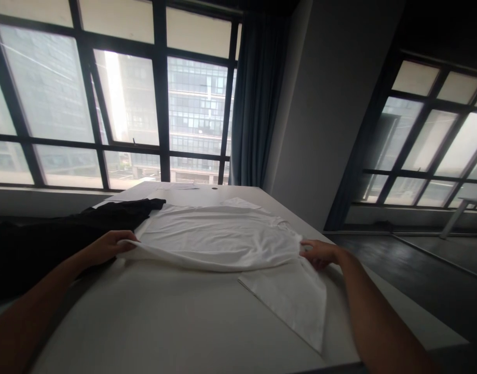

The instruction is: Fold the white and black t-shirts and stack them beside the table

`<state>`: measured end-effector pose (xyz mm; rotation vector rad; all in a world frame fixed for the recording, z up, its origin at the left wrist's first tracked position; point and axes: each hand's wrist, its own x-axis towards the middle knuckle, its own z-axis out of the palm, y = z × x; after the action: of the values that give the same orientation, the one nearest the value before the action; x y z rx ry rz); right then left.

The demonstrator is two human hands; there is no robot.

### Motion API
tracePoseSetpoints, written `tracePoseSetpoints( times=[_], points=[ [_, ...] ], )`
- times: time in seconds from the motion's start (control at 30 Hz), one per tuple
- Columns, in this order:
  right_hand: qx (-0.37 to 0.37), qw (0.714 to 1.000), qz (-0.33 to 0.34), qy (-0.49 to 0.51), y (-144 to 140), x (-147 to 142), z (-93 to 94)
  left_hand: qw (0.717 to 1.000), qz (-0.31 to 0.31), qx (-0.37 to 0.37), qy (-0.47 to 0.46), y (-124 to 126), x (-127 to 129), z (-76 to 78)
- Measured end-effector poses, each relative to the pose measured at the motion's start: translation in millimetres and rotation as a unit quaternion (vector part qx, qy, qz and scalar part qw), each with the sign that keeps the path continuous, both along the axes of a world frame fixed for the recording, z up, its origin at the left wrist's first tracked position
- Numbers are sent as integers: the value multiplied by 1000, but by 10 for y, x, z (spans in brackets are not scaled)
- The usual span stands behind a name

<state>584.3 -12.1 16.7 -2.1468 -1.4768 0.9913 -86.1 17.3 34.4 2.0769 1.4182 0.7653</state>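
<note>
White shirt (217, 236), folded edge pinched in left hand (106, 246) and right hand (319, 253), fingertips hidden beneath cloth.

Between the two hands a plain white T-shirt (218, 236) is being shown, unpatterned, its folds shaded pale grey. Its sleeve (290, 296), just below the right hand (319, 253), is being seen in the same plain white. Beside the left hand (106, 247), on its outer side, a black garment (47, 239) is being shown, solid and without any print. Under both hands a white desk (164, 317) is being seen, dulled to light grey in the shade. Beyond the hands, a dark blue-grey curtain (256, 98) is being shown against black window frames (160, 93).
</note>
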Motion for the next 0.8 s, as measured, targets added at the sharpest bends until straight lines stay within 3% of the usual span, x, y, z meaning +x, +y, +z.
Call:
tracePoseSetpoints(
  times=[0.13, 0.2, 0.33, 0.47, 0.53, 0.63, 0.8],
  points=[
    [147, 980, 67, 118, 8, -126, 107, 995, 80, 44, -48, 87, -57, -75],
    [148, 977, 111, 107, 43, -91, 92, 989, 122, 49, -63, 138, -91, -125],
    [52, 986, 142, -63, 134, -41, -12, 984, 158, 53, -62, 192, -98, -188],
    [35, 949, 149, -276, 168, -167, 4, 986, 152, 42, -45, 175, -63, -177],
    [42, 936, 182, -298, 151, -269, 74, 988, 145, 47, -37, 173, -60, -168],
    [69, 942, 253, -210, 106, -400, 191, 989, 136, 47, -37, 188, -62, -169],
    [89, 936, 337, 60, 2, -398, 289, 997, 70, -1, -32, 111, -6, -167]
  ],
)
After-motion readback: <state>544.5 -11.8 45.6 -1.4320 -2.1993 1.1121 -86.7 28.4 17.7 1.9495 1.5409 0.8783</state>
